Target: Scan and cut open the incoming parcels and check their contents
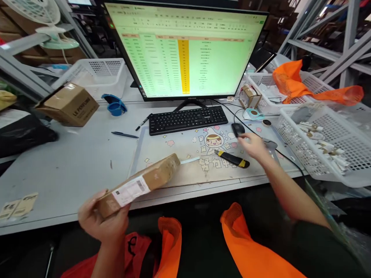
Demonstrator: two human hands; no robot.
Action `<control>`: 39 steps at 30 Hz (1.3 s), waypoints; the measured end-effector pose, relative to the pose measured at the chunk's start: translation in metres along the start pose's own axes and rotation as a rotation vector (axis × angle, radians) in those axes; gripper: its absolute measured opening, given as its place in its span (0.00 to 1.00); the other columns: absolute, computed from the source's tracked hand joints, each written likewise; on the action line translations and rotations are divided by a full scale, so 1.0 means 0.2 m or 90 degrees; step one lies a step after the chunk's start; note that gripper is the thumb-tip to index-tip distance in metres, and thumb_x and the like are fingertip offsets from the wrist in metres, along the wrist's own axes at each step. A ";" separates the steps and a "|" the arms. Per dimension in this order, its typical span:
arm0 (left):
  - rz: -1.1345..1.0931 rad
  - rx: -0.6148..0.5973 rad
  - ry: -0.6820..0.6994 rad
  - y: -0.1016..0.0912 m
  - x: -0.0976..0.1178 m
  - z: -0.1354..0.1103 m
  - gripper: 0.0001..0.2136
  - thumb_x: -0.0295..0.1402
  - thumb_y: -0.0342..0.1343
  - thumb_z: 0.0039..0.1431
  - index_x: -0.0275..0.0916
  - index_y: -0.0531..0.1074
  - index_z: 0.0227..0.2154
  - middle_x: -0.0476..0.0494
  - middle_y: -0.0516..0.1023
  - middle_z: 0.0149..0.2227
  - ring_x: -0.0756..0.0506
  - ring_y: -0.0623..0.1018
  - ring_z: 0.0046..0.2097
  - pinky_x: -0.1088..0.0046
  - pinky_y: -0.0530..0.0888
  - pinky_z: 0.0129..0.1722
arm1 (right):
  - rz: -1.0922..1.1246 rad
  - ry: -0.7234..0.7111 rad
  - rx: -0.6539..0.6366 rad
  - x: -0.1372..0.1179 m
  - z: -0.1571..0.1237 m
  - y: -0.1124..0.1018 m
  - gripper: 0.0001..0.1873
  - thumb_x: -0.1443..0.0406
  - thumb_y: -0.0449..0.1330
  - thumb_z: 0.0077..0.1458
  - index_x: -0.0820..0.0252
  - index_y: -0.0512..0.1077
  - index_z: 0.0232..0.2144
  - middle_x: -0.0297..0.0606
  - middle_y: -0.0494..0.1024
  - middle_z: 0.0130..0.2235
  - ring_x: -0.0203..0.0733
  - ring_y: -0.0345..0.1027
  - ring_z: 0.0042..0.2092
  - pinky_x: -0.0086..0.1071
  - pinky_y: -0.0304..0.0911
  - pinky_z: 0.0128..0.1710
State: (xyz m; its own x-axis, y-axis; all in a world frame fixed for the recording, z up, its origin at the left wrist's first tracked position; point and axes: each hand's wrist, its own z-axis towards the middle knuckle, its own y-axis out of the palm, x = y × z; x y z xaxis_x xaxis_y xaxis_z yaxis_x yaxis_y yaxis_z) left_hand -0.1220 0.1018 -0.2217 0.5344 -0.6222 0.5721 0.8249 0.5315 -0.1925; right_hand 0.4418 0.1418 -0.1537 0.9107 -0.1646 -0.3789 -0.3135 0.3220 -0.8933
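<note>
My left hand [102,220] is closed around the near end of a long, narrow brown cardboard box [160,172]. A white shipping label [131,191] with a barcode is stuck on the box's side. The box is tilted over the front edge of the desk, its far end pointing up and right. My right hand [253,146], slightly blurred, is just below the black computer mouse [238,129], its fingers partly stretched towards it. It holds nothing that I can see; whether it touches the mouse I cannot tell. A black and yellow utility knife [233,159] lies on the desk mat near that hand.
Behind the black keyboard [188,119] stands a monitor [191,54] showing a spreadsheet. White plastic baskets [342,154] line the right side, one with orange mesh cloth [295,85]. At left are an open carton [69,104], a blue tape dispenser [116,106] and a pen [124,134].
</note>
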 end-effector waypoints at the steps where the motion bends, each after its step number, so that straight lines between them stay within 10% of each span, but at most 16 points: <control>1: -0.019 0.027 0.008 0.03 0.00 0.02 0.38 0.39 0.77 0.50 0.46 0.67 0.62 0.39 0.75 0.52 0.34 0.80 0.52 0.42 0.76 0.57 | -0.006 -0.054 -0.042 -0.13 0.10 0.08 0.21 0.59 0.54 0.65 0.63 0.81 0.51 0.51 0.82 0.53 0.55 0.74 0.56 0.48 0.67 0.61; 7: -0.083 0.019 0.013 0.16 0.08 0.05 0.37 0.37 0.75 0.54 0.45 0.68 0.66 0.38 0.76 0.54 0.38 0.82 0.52 0.55 0.80 0.54 | -0.099 -0.101 -0.075 -0.51 0.48 0.44 0.31 0.63 0.54 0.67 0.71 0.67 0.68 0.59 0.73 0.65 0.65 0.55 0.71 0.59 0.53 0.67; 13: -0.100 -0.108 0.042 0.13 0.21 0.00 0.29 0.30 0.73 0.54 0.45 0.71 0.58 0.40 0.76 0.53 0.36 0.80 0.58 0.47 0.77 0.61 | -0.136 -0.081 -0.066 -0.57 0.56 0.42 0.27 0.57 0.51 0.71 0.72 0.77 0.56 0.64 0.74 0.60 0.68 0.60 0.65 0.59 0.54 0.64; 18: -0.119 -0.141 0.014 0.15 0.23 -0.07 0.30 0.39 0.73 0.57 0.47 0.67 0.59 0.39 0.78 0.54 0.33 0.79 0.61 0.43 0.76 0.62 | -0.128 -0.099 -0.145 -0.43 0.22 0.23 0.31 0.53 0.54 0.70 0.67 0.70 0.66 0.58 0.73 0.64 0.62 0.63 0.66 0.50 0.58 0.66; 23: 0.126 0.039 -0.147 0.18 0.20 0.12 0.27 0.51 0.58 0.69 0.37 0.70 0.61 0.30 0.77 0.58 0.34 0.80 0.58 0.51 0.76 0.62 | -0.140 -0.122 -0.173 -0.12 -0.37 0.15 0.28 0.50 0.58 0.67 0.64 0.73 0.59 0.56 0.77 0.59 0.63 0.69 0.60 0.51 0.65 0.60; 29: 0.250 -0.618 -0.222 0.48 0.04 0.63 0.36 0.53 0.36 0.75 0.23 0.76 0.55 0.37 0.82 0.53 0.32 0.81 0.58 0.52 0.77 0.58 | -0.008 -0.190 -0.009 -0.02 -0.54 0.20 0.21 0.56 0.54 0.68 0.66 0.72 0.54 0.58 0.78 0.49 0.62 0.72 0.52 0.55 0.70 0.54; 34: 0.251 -0.691 -0.100 0.58 0.18 0.61 0.41 0.59 0.41 0.71 0.19 0.73 0.58 0.26 0.72 0.66 0.26 0.68 0.70 0.43 0.63 0.70 | 0.106 -0.330 -0.026 -0.20 -0.68 0.12 0.21 0.58 0.56 0.70 0.60 0.70 0.60 0.53 0.78 0.51 0.58 0.75 0.52 0.52 0.75 0.52; 39: 0.284 -0.671 -0.002 0.35 0.50 0.14 0.44 0.59 0.62 0.62 0.33 0.64 0.71 0.26 0.62 0.74 0.21 0.57 0.76 0.31 0.56 0.72 | 0.118 -0.468 -0.107 -0.45 -0.82 0.13 0.21 0.57 0.57 0.71 0.57 0.71 0.61 0.50 0.79 0.49 0.53 0.77 0.45 0.45 0.77 0.42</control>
State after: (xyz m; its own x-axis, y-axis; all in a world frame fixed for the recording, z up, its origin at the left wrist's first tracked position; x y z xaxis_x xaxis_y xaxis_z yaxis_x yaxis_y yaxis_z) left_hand -0.0163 0.0915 -0.1557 0.8188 -0.4970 0.2873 0.3075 -0.0428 -0.9506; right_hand 0.3069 0.0119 -0.1816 0.7654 0.5577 -0.3212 -0.4618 0.1283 -0.8776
